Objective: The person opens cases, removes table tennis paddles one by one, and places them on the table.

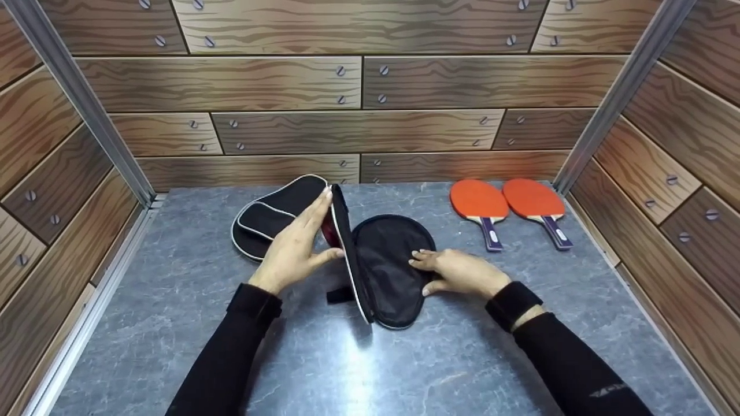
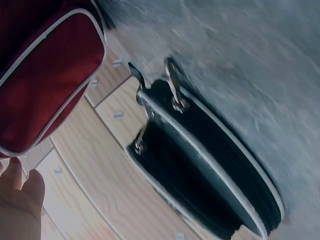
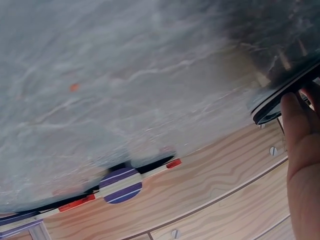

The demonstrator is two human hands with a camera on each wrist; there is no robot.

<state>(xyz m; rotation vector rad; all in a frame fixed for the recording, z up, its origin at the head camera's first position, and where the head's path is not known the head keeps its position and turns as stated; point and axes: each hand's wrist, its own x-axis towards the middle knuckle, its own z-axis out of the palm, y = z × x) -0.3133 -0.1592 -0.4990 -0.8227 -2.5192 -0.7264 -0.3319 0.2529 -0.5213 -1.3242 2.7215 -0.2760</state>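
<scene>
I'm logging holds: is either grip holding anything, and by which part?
Nothing appears held: the left grip lies flat against the black case's raised flap; the right grip touches its lower half.

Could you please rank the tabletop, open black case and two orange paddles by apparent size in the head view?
1. Tabletop
2. Open black case
3. Left paddle and right paddle: these look alike, so I leave them unranked.
</scene>
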